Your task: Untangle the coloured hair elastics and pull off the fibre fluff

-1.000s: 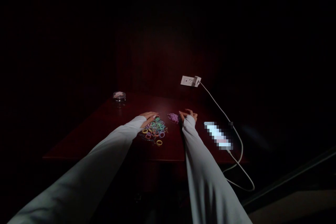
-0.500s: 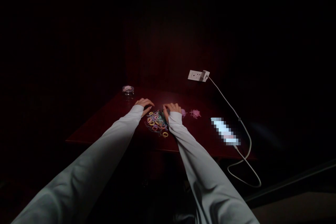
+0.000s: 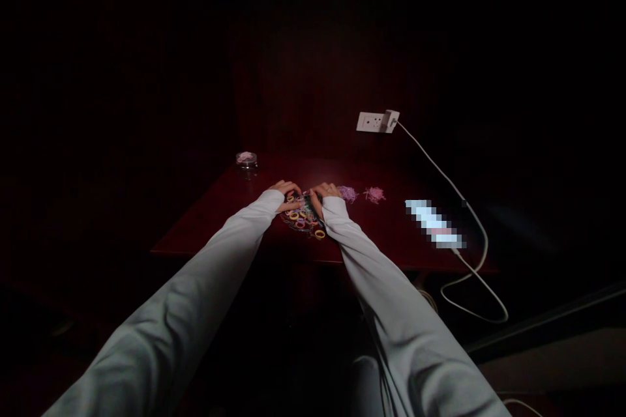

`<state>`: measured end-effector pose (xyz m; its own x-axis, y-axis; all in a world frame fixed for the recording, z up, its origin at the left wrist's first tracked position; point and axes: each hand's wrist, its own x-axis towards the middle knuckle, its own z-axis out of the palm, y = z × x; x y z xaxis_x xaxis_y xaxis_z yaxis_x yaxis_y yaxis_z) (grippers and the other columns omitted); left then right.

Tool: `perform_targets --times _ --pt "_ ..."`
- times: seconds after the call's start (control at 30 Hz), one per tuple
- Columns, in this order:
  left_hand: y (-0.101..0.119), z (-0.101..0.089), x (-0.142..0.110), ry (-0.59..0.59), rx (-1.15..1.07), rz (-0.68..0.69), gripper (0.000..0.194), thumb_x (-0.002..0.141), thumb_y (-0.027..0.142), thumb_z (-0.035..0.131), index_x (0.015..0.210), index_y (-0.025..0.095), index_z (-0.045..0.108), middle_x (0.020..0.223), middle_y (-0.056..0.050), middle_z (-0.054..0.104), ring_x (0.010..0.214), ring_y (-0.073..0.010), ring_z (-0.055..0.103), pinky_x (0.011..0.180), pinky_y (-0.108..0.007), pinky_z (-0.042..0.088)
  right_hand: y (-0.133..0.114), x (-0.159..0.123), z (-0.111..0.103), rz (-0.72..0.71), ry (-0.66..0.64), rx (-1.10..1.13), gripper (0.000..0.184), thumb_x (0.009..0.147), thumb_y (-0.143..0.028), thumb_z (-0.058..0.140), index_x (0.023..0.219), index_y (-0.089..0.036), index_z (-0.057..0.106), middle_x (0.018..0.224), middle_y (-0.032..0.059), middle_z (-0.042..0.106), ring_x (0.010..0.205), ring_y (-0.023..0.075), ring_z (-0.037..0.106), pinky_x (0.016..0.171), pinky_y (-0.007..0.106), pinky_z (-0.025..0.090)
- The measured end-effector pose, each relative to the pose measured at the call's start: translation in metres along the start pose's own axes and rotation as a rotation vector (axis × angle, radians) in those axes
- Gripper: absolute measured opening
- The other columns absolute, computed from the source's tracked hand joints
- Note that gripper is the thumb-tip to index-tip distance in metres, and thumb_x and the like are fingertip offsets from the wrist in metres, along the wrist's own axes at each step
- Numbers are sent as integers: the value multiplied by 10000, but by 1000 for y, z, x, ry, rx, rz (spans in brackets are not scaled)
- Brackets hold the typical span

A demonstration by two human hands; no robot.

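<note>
A pile of small coloured hair ties (image 3: 302,218) lies on the dark red table, with yellow, pink, green and purple rings among them. At its left side is my left hand (image 3: 287,192), fingers apart and curved over the pile, its thumb touching the ties. My right hand (image 3: 323,194) rests at the pile's right side, its fingers bent and parted over the edge. I make out nothing held in either hand. Just right of my right hand sits a small purple heap of bands (image 3: 348,193), and beyond it a pink heap (image 3: 375,194).
A round clear container (image 3: 246,159) with pink contents stands at the table's back left. On the right lies a lit phone (image 3: 434,224), its white cable (image 3: 486,234) running to a plug in the wall socket (image 3: 376,121). The table's front edge (image 3: 313,261) is near my forearms.
My left hand has moved right and in over the hair ties, its thumb now on them. My right hand stays beside the pile. The whole view has shifted slightly.
</note>
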<state>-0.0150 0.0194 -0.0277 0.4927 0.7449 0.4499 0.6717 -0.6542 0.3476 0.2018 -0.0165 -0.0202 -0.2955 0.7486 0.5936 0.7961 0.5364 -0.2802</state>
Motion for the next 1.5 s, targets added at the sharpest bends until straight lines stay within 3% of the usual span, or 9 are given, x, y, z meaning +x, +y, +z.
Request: perform_targets --times 0.13,0.27,0.47,0.57,0.8,1.13,1.33,1.5 --pt "2 4 2 -89 -118 -76 358 779 512 708 975 223 633 700 60 463 691 -147 469 648 -250 321 -7 -6 -2 -76 -28 -78 289 1056 -300 466 1043 -210 741 1017 91 711 1026 248 573 872 356 391" --pt "3 6 4 -116 -190 -118 323 789 499 673 923 208 631 661 74 471 594 -113 415 592 -232 296 -7 -10 -2 -132 -14 -81 292 1058 -315 458 1039 -214 730 1023 92 710 1025 245 568 869 349 381" --pt "11 1 1 -52 -223 -130 299 843 476 614 890 184 657 698 45 570 577 -101 416 571 -223 301 17 -5 5 222 157 187 337 1029 -281 417 966 -200 738 970 94 713 945 238 597 894 353 431" --pt "12 -1 3 -3 -222 -140 314 857 480 604 904 179 678 731 24 623 596 -108 437 581 -224 326 26 -2 8 292 180 264 381 1015 -283 381 957 -180 743 948 107 717 930 242 611 885 364 451" --pt "2 4 10 78 -190 -184 343 855 506 603 918 190 721 743 -1 684 592 -123 453 571 -234 332 19 -8 7 193 76 219 272 986 -291 482 1030 -208 738 1009 96 707 997 250 594 931 363 445" --pt "-3 6 11 88 -100 -187 370 895 520 537 843 202 721 726 -17 657 655 -161 513 623 -264 358 -8 -21 -8 -16 -155 -61 352 1023 -306 504 1307 -201 684 1261 108 662 1161 293 484 1001 414 361" --pt "-2 3 10 66 -30 -171 353 903 516 515 855 214 693 781 -18 657 729 -178 562 682 -269 393 -7 -22 -9 49 -173 -24 350 1017 -327 538 1319 -239 690 1290 98 649 1170 292 472 995 418 359" --pt "3 -4 8 47 18 -154 212 853 379 563 914 225 695 804 -4 659 750 -179 577 714 -270 421 -3 -22 -6 21 -136 60 319 1018 -341 554 1283 -296 726 1284 73 646 1161 272 467 1004 417 370"
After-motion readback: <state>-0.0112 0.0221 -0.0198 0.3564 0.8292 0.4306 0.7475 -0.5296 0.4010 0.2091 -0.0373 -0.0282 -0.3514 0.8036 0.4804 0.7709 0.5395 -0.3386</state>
